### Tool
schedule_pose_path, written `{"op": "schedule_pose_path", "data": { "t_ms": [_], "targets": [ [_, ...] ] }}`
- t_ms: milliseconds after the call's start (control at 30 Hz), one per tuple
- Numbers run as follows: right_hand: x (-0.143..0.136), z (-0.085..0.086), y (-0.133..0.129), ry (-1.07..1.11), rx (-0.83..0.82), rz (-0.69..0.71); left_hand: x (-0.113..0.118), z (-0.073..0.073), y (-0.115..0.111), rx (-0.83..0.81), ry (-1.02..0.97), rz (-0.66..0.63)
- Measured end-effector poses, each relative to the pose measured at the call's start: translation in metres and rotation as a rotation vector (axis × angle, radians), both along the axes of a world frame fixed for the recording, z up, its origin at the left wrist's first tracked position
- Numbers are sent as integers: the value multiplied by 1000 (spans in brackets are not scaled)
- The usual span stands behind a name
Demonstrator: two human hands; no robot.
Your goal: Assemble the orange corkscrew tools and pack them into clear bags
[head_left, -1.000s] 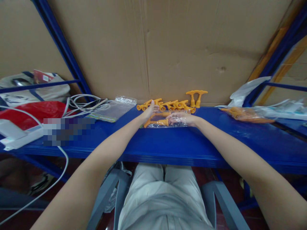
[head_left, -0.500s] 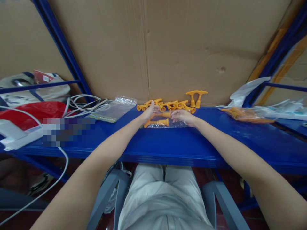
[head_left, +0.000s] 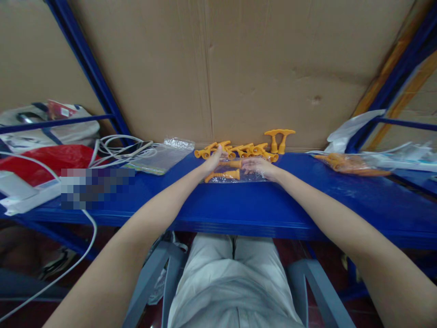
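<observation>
Orange-yellow plastic handles lie in a clear plastic bag [head_left: 254, 178] on the blue table. One handle [head_left: 227, 175] is at the front of the bag; another handle [head_left: 232, 164] sits just behind it. My left hand [head_left: 215, 161] is at the left end of the rear handle, thumb raised and fingers extended, partly hidden. From the right, my right hand [head_left: 256, 167] reaches over the bag with fingers outstretched, the tips by the rear handle's end. Behind my hands is a row of loose orange-yellow handles [head_left: 244, 149]. Two more handles [head_left: 280, 139] stand upright against the cardboard.
A flat clear bag [head_left: 164, 157] and white cables [head_left: 118, 146] lie on the left, beside a red bag [head_left: 51, 159] and a white power strip [head_left: 29, 196]. On the right rests a filled bag of orange handles [head_left: 351, 164]. Cardboard [head_left: 246, 68] walls the back.
My left hand has moved slightly right and inward along the rear handle. My right hand's fingers have straightened a little over the bag.
</observation>
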State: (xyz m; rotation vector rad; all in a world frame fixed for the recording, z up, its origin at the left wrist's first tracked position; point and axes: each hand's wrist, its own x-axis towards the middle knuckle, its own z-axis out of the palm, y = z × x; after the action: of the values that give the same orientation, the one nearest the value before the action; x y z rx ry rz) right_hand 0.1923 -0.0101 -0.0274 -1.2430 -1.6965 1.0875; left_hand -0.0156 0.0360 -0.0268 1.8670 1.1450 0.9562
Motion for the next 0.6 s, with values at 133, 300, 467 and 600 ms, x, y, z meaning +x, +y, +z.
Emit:
{"op": "schedule_pose_path", "data": {
  "t_ms": [133, 300, 467, 600],
  "targets": [
    [0, 3, -2, 46, -11, 14, 0, -1, -8, 139, 385, -98],
    [8, 15, -2, 24, 18, -120, -1, 1, -17, 209, 729, -140],
    [40, 23, 13, -65, 201, -534, -2, 4, -20, 196, 808, -172],
    [74, 18, 27, -362, 360, -647, -3, 6, -20, 179, 852, -184]
  ]
}}
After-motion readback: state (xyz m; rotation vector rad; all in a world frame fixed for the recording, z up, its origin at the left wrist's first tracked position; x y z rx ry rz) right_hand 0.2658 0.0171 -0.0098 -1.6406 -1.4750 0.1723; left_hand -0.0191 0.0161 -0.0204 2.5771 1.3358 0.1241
